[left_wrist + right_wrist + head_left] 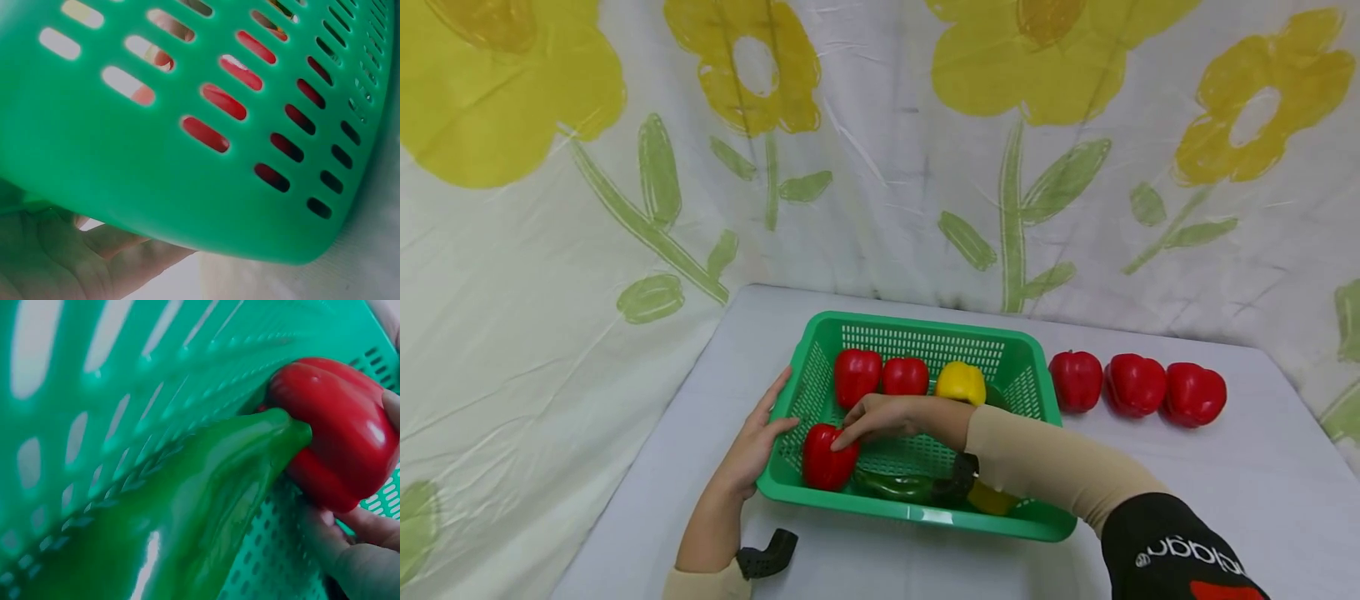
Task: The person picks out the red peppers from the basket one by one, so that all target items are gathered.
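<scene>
— Right hand [880,415]?
— Pinching one red pepper [827,460], basket's [925,322] near-left corner; digits straddling its bulk.
— Left hand [751,447]?
— Fingers spread, touching the basket, presumably steadying it.
— Around?
— Green pepper [891,487] beside; three red peppers [1137,385] outside, right.

Basket [112,156] looks like smooth plastic, slight sheen. Held red pepper [337,431] and green pepper [206,481]: smooth, high gloss. Backdrop [887,183] looks like creased matt cloth.

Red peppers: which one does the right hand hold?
The pepper in the near left corner of the basket. The right hand grips it; two others sit ungripped farther back inside, and three outside on the table.
</scene>
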The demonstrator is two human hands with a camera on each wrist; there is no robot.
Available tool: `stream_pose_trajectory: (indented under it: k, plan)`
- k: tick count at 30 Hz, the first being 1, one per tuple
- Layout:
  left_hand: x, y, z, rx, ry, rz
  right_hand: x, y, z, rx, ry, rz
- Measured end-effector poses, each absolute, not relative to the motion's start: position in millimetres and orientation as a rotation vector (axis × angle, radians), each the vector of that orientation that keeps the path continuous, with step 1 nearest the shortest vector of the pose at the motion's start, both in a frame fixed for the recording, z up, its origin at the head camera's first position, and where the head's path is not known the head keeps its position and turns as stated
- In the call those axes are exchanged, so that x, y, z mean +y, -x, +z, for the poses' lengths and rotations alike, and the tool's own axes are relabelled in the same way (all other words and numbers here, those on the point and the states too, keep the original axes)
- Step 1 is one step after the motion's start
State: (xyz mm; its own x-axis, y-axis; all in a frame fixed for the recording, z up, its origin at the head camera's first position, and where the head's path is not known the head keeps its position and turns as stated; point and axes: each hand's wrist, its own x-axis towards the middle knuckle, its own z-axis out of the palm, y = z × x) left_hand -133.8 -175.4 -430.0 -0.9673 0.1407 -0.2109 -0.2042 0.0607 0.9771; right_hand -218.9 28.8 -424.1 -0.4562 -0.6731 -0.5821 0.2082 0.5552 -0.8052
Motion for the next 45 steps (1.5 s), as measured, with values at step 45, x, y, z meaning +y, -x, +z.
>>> stream_pose_trajectory:
  k: [45]
  plan:
    - [-174.8, 133.1, -428.0, 2.095, 0.076, 1.995, 21.0, 226.0, -424.7, 1.635, 0.370, -1.008]
